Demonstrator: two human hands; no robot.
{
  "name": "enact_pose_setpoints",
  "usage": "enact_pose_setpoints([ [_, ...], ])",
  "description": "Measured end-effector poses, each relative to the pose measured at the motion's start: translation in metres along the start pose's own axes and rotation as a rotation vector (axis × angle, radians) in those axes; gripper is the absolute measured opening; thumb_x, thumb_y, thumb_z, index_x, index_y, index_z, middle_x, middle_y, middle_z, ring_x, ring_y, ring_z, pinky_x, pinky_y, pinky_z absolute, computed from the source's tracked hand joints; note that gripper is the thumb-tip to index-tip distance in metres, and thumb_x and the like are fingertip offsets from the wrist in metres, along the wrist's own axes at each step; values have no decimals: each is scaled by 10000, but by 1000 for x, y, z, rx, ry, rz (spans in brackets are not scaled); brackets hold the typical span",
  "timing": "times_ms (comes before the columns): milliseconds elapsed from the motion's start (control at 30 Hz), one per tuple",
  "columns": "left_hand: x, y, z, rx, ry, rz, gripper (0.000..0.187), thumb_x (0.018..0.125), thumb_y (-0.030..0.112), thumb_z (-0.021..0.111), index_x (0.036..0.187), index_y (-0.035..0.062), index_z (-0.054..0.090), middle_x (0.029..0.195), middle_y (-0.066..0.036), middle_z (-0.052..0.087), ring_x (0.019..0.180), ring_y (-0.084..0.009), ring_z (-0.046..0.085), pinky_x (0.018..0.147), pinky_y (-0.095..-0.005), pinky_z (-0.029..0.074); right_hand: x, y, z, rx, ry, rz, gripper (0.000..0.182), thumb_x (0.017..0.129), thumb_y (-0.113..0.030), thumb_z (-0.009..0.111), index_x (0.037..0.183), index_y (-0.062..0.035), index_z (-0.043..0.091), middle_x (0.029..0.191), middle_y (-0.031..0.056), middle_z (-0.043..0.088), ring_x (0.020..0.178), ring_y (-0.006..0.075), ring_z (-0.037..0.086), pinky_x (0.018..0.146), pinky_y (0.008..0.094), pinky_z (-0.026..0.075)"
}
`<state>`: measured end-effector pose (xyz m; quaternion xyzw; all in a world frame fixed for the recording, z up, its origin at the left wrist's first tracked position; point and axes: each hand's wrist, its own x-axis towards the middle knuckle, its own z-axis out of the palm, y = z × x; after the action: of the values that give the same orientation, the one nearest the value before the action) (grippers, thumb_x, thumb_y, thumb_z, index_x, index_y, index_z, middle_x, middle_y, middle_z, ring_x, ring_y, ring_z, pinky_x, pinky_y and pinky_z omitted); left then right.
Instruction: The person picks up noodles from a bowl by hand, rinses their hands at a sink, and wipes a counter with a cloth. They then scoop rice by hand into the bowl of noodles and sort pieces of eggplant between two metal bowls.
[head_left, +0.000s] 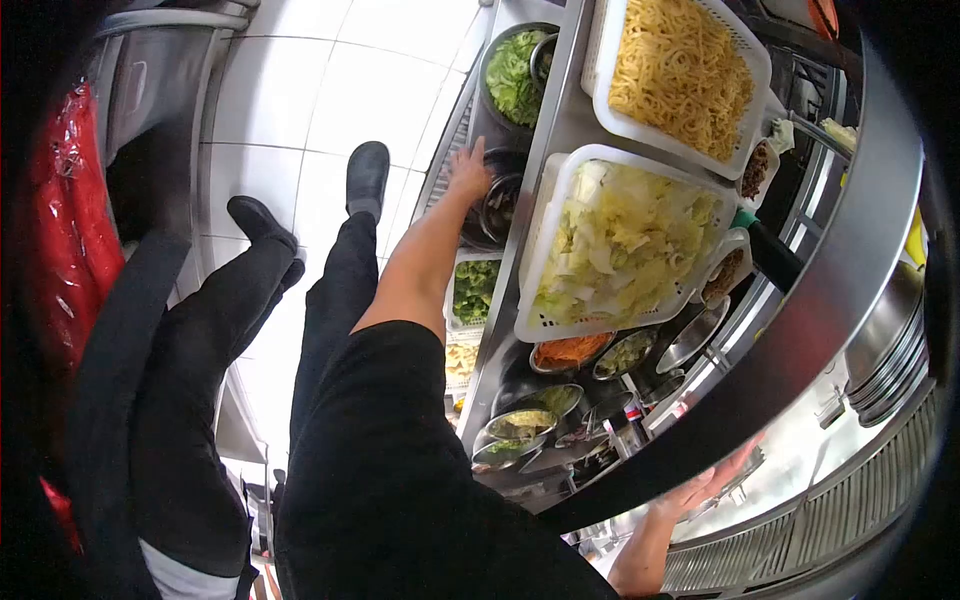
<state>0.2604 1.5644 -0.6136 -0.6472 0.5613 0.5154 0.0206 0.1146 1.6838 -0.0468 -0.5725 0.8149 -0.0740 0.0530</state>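
Observation:
My left hand point(468, 175) reaches far out to the lower level beside the counter, with its fingers stretched apart. It hangs over the edge of a dark bowl point(497, 205), whose contents are mostly in shadow. Just beyond the fingers is a round container of chopped green lettuce point(515, 80). Off to the right, my right hand point(710, 482) is beyond the curved metal rail point(740, 385), its fingers extended and slightly blurred. Nothing shows in either hand.
On the counter stand white baskets of noodles point(685, 80) and chopped cabbage point(630, 245). Bowls of shredded carrot point(570, 350) and other ingredients sit nearby. Below are green vegetables point(474, 292). Another person's dark-trousered leg point(190, 400) seems close by on the tiled floor point(275, 95).

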Motion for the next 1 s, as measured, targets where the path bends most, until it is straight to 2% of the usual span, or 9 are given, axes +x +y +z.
enact_pose_setpoints([
  [67,9,1,-18,-137,174,45,655,893,163,556,1517,205,365,1395,-221,534,1314,-441,471,1099,-487,388,14,-15,3,3,-13,-38,704,1035,-493,347,1501,34,324,1579,269,271,1474,424,240,1204,550,141],
  [167,13,-28,-70,-323,-71,48,560,895,164,515,1454,176,475,1396,-198,554,1291,-378,518,1098,-426,402,14,-11,4,73,-9,-63,680,1041,-466,363,1506,29,327,1583,269,264,1470,432,245,1199,536,162],
  [333,-7,-81,-192,100,-177,109,445,921,228,503,1330,81,599,1307,-215,609,1239,-359,566,1075,-432,428,21,-15,-4,-7,-46,-84,664,1029,-461,392,1485,19,359,1555,251,322,1448,435,288,1183,541,201],
  [467,-47,-56,-314,163,-132,-76,507,887,312,567,1336,77,597,1300,-218,618,1248,-341,567,1068,-422,439,25,-18,-8,-50,-33,-134,635,1012,-424,414,1477,6,360,1544,256,336,1434,445,302,1168,574,203],
  [767,-16,24,-421,-203,11,81,482,862,292,661,1298,88,635,1226,-231,660,1179,-367,611,1023,-412,476,38,-40,-29,103,-77,9,619,926,-296,578,1447,-14,398,1567,235,302,1448,463,247,1180,574,173],
  [800,-16,37,-428,-231,1,88,481,868,291,659,1302,86,632,1217,-229,665,1167,-363,618,1015,-407,480,47,-57,-39,16,59,24,509,932,-289,597,1372,-46,521,1428,217,508,1339,396,460,1109,510,348],
  [900,-24,64,-443,-265,-15,157,495,867,295,664,1314,85,625,1173,-219,687,1110,-343,647,975,-400,499,77,-88,-72,140,-242,290,365,949,-291,603,1244,-82,647,1129,159,699,1035,316,675,900,441,519],
  [933,-36,76,-452,-264,-41,138,494,871,298,660,1314,84,624,1176,-216,686,1096,-339,651,961,-403,504,92,-117,-84,178,-120,214,267,946,-262,633,1155,-110,702,890,115,735,759,278,715,704,402,557],
  [1000,-59,92,-469,-225,-128,46,500,876,315,653,1319,85,621,1191,-214,680,1077,-334,656,941,-406,510,126,-164,-110,446,-144,152,279,930,-238,659,1174,-106,691,920,124,735,775,280,720,714,385,558],
])
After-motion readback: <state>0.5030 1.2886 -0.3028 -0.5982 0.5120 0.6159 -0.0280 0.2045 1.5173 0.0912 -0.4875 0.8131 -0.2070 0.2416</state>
